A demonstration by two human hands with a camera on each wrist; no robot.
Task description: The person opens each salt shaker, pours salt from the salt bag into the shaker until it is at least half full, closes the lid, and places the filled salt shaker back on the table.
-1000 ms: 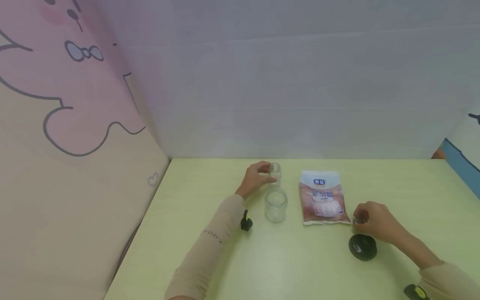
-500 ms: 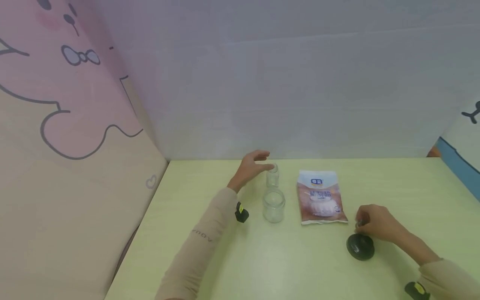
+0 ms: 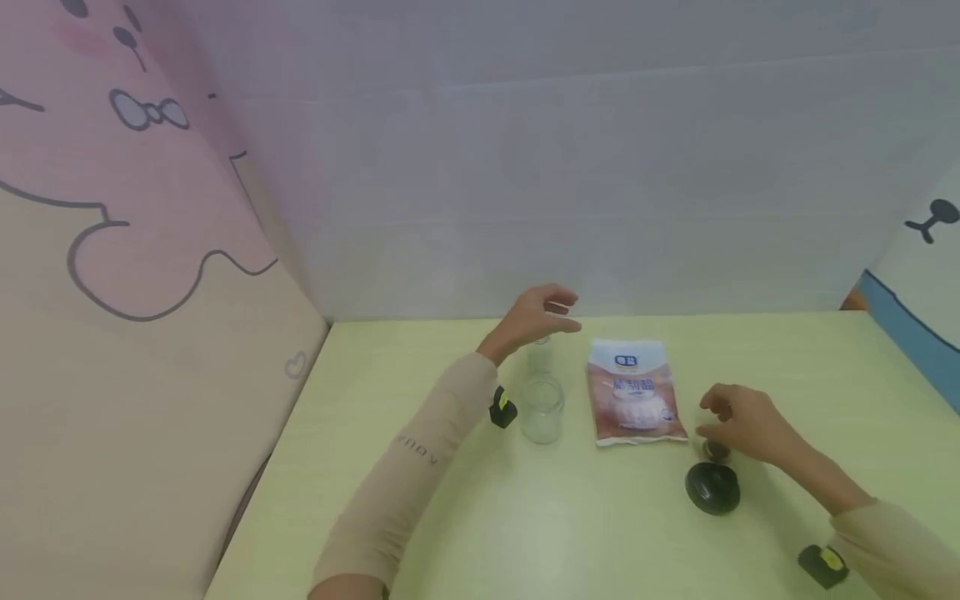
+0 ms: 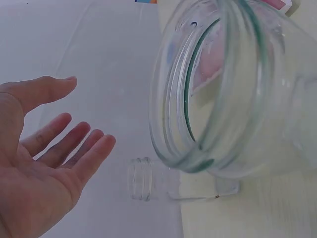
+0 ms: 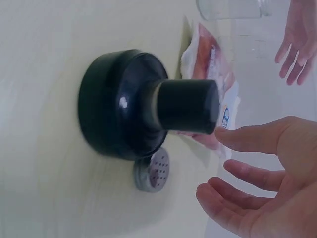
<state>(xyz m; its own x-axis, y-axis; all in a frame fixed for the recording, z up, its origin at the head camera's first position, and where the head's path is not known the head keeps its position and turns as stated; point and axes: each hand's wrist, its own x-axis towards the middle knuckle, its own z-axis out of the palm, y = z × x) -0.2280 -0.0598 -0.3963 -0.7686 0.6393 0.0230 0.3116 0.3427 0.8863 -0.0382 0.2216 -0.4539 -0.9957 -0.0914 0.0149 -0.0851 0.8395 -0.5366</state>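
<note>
All fingers (image 4: pixel 94 156) parted, holding nothing | left hand (image 3: pixel 531 321) now off small jar (image 4: pixel 143 178) | right hand (image 3: pixel 746 423) apparently released perforated lid (image 5: pixel 151 171)

I see a dim, soft head view, with pale glare on the table (image 3: pixel 517 537) near six o'clock.

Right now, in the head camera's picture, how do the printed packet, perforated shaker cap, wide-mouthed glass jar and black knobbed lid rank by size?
1. Printed packet
2. Wide-mouthed glass jar and black knobbed lid: too alike to rank
3. Perforated shaker cap, partly hidden
</note>
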